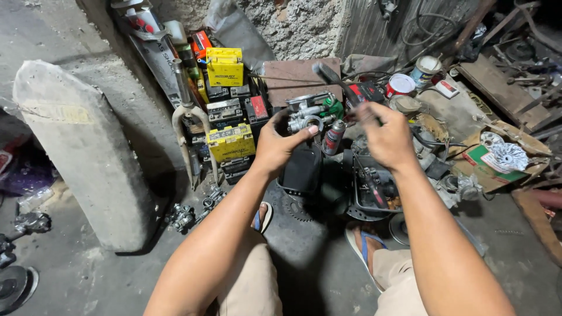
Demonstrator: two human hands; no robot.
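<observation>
A small metal carburettor [304, 114] is held up in front of the person, above a black tray [301, 169] on the concrete floor [316, 275]; it is gripped by the left hand [280, 143], whose fingers are curled around its underside with the thumb pressed along its lower edge. A tool with a dark handle [331, 76] is held by the right hand [386, 137], its fingers closed around the shaft; the hand is blurred, so the exact grip cannot be told, nor whether the tool's tip touches the part. As far as can be judged, the work on the carburettor is under way and not finished; the body appears largely assembled, and no loose pieces of it can be made out in the hands. A small spray can [333, 137] stands just beside the tray; yellow batteries [228, 143] are stacked to the left against the wall; a second tray of parts [374, 187] lies below the right hand.
</observation>
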